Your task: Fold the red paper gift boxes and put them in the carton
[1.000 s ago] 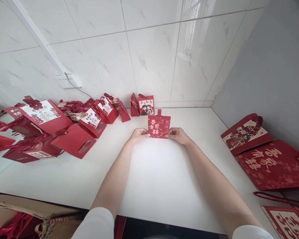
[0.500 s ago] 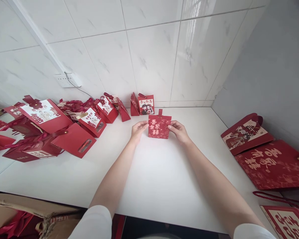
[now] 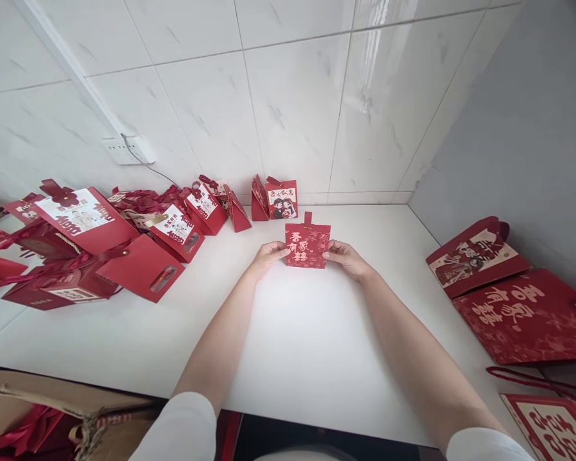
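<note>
A small red gift box (image 3: 308, 246) with pale Chinese lettering and a ribbon loop on top stands upright on the white table. My left hand (image 3: 271, 257) pinches its left edge, thumb on the front face. On the opposite edge my right hand (image 3: 344, 257) grips it the same way, with the fingers partly hidden behind. Just beyond it, near the wall, stand a red box with a cartoon couple (image 3: 283, 200) and a narrow red box (image 3: 260, 198) seen from the side.
Several red gift boxes (image 3: 84, 221) are crowded on the left, with ribbons among them. Larger red bags (image 3: 523, 314) lie along the right wall. An open cardboard box (image 3: 62, 390) holding red items sits below the table's front left edge. A socket (image 3: 127, 151) is on the tiled wall.
Both hands have slid slightly lower along the sides of the gift box. The box itself stays in nearly the same place, and the camera view has shifted a little.
</note>
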{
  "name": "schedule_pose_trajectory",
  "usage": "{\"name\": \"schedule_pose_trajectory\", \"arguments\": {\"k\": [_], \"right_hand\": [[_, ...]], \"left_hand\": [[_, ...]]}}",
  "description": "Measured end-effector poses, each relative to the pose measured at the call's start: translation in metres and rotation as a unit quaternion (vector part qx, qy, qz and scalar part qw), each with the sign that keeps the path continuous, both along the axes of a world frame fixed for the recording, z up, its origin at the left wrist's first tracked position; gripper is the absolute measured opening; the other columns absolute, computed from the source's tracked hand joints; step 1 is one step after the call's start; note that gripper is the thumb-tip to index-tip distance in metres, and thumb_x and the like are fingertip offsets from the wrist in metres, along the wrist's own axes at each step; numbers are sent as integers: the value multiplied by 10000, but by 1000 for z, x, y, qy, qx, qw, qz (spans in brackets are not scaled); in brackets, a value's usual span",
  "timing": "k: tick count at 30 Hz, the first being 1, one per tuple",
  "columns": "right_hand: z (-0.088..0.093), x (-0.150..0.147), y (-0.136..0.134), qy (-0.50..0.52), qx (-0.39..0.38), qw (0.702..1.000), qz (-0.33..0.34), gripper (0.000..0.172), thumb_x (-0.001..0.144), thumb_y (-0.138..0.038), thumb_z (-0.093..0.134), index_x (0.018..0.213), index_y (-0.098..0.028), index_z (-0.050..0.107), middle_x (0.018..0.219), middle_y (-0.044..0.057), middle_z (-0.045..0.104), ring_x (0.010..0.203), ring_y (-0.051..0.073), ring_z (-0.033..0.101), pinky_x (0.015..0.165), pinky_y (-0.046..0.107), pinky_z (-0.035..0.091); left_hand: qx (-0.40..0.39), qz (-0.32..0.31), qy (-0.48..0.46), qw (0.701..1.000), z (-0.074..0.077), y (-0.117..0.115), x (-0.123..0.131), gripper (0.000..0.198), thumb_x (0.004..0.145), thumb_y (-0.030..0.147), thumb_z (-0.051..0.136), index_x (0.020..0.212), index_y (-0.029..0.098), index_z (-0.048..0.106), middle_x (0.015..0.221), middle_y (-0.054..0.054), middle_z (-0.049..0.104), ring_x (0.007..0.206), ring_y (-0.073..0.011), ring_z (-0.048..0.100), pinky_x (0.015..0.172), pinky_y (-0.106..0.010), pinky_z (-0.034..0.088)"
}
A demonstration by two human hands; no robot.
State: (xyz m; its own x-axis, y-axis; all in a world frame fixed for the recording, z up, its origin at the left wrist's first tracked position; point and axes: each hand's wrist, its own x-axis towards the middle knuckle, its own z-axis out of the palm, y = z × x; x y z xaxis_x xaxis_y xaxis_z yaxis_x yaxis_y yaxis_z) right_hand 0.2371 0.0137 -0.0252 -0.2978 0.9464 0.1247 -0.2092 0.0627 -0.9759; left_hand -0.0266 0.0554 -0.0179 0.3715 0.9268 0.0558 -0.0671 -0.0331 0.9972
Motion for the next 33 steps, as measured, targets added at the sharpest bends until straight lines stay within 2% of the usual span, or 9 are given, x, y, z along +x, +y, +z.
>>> {"name": "schedule_pose_trajectory", "arguments": {"k": [7, 16, 18, 22, 24, 33], "right_hand": [[-2, 2, 0, -1, 8, 1000, 26, 335, 660, -400, 805, 871, -208, 631, 957, 24, 669, 882, 180, 610, 897, 368, 460], [-2, 4, 0, -11, -15, 999, 27, 314, 671, -397, 805, 832, -187, 635, 916, 27, 666, 861, 167, 607, 879, 334, 465], [-6, 3, 3, -3, -15, 1000, 1, 319, 661, -398, 813, 817, -193, 624, 890, 18, 658, 835, 156, 603, 853, 315, 467], [-14, -1, 10, -5, 4, 993, -119, 351, 651, -453, 808, 779, -200, 602, 811, 4, 633, 755, 135, 578, 782, 282, 469], [-15, -2, 11, -9, 7, 990, -140, 351, 654, -456, 806, 779, -195, 607, 803, 4, 631, 741, 128, 573, 762, 274, 463], [-5, 7, 0, -30, -19, 999, -23, 352, 636, -453, 810, 769, -182, 629, 818, 16, 665, 754, 148, 609, 788, 311, 477]], "left_hand": [[-3, -35, 10, 999, 0, 0, -3, 329, 666, 370, 783, 890, 139, 713, 924, -75, 722, 849, -196, 652, 862, -349, 478], [-8, -46, 13, 999, 0, -1, -3, 336, 685, 356, 775, 907, 116, 699, 926, -68, 717, 857, -177, 639, 873, -327, 452], [3, -30, 13, 999, -2, 0, -1, 332, 680, 363, 775, 887, 119, 687, 906, -59, 710, 830, -162, 633, 853, -317, 458], [27, -2, 44, 999, -6, 1, 5, 374, 627, 371, 803, 867, 124, 658, 851, -45, 691, 764, -150, 623, 789, -315, 480], [36, 2, 58, 998, -7, 1, 7, 378, 616, 370, 808, 855, 120, 654, 834, -44, 686, 753, -148, 622, 782, -316, 483], [7, -50, 63, 997, 2, -5, -2, 352, 630, 370, 798, 827, 104, 680, 834, -68, 704, 744, -151, 627, 777, -314, 480]]}}
